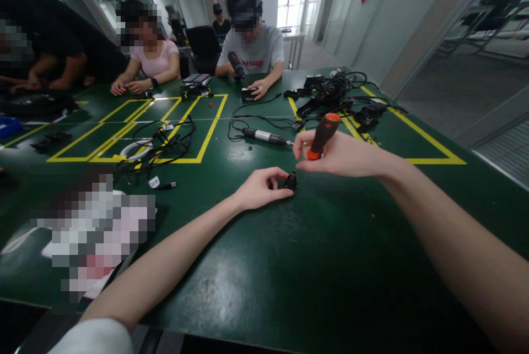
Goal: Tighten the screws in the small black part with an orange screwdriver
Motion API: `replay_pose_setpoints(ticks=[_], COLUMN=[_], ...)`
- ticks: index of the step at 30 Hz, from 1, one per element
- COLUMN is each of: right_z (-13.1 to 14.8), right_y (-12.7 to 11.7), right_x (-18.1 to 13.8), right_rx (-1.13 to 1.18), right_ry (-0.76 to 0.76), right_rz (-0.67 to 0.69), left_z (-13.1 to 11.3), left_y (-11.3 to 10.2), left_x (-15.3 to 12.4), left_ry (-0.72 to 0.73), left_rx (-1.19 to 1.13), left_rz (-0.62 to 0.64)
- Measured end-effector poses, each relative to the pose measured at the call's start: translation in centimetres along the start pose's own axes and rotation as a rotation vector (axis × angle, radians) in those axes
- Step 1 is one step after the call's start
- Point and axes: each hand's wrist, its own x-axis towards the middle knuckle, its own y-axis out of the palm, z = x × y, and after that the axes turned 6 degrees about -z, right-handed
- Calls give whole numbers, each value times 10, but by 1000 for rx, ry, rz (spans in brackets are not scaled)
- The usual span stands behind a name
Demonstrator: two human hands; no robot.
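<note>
My left hand rests on the green table and pinches a small black part between thumb and fingers. My right hand is closed round a screwdriver with a black and orange handle, held upright just above and to the right of the part. The screwdriver's tip is hidden by my fingers.
An electric screwdriver with its cable lies just beyond my hands. Tangled black cables lie at the far right and more cables at the left inside yellow tape lines. Several people sit along the far and left edges.
</note>
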Motion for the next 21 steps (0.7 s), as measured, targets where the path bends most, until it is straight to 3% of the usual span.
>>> replay_pose_setpoints(ticks=[21], right_z=[4], right_y=[3], right_x=[1], right_rx=[84], right_ry=[-73], right_rz=[47], left_z=[0], left_y=[0], left_x=[0], left_ry=[17], left_rx=[-11], left_rz=[-4])
